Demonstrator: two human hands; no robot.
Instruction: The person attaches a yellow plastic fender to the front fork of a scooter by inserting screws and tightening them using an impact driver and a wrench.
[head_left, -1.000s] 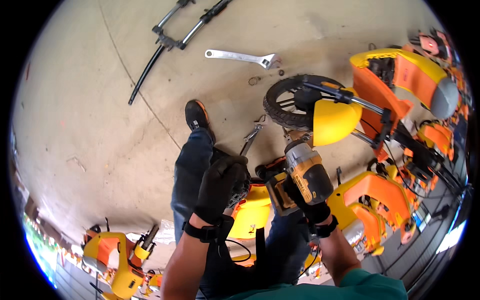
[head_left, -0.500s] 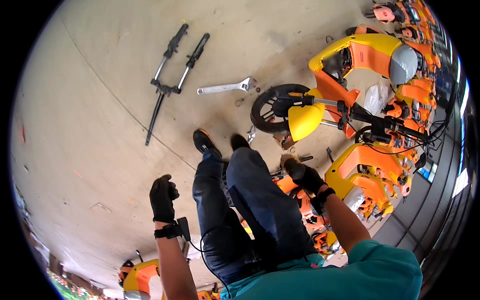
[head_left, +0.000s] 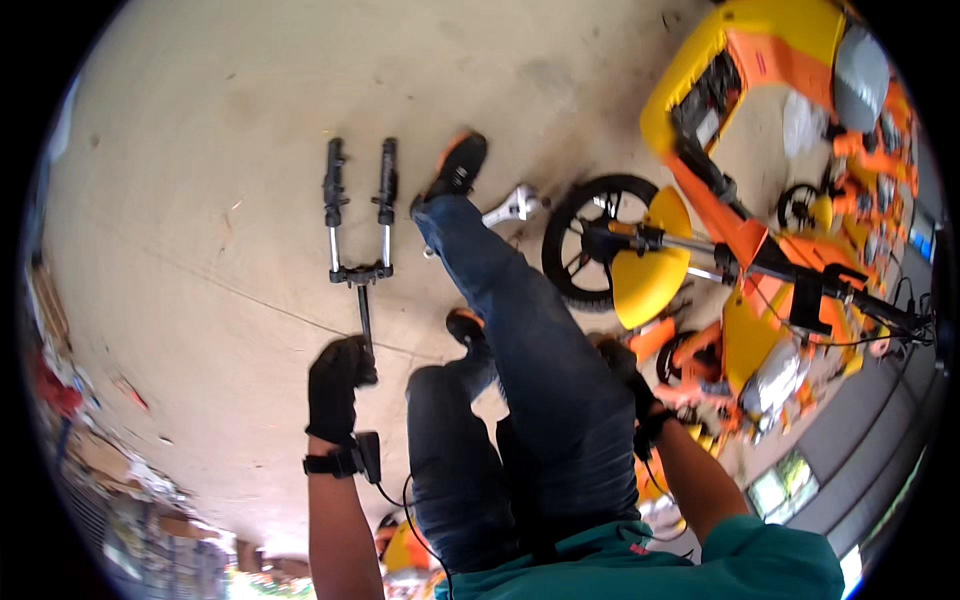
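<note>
My gloved left hand (head_left: 338, 382) has curled fingers and appears over the lower end of a black-and-silver front fork (head_left: 362, 273) lying on the floor; any contact cannot be made out. My right hand (head_left: 625, 372) is blurred and largely hidden behind my jeans-clad thigh, so its hold is unclear. One leg (head_left: 500, 290) stretches forward, its black-and-orange shoe (head_left: 457, 165) between the fork and a silver adjustable wrench (head_left: 513, 206), which is partly covered. Right of the wrench lies a yellow-and-orange scooter's front wheel (head_left: 567, 218) with a yellow mudguard (head_left: 645, 287).
The scooter's body (head_left: 770, 55) and handlebar (head_left: 880, 312) reach across the right. More orange and yellow scooters (head_left: 865, 150) crowd behind it and along the lower edge. Cardboard and scrap (head_left: 110, 460) line the lower left. A pale plastic bag (head_left: 802, 125) lies near the scooters.
The view has swung, with the fork now lower and nearer my left hand. My leg has stepped forward toward the wrench. The power tool seen earlier in my right hand no longer shows clearly.
</note>
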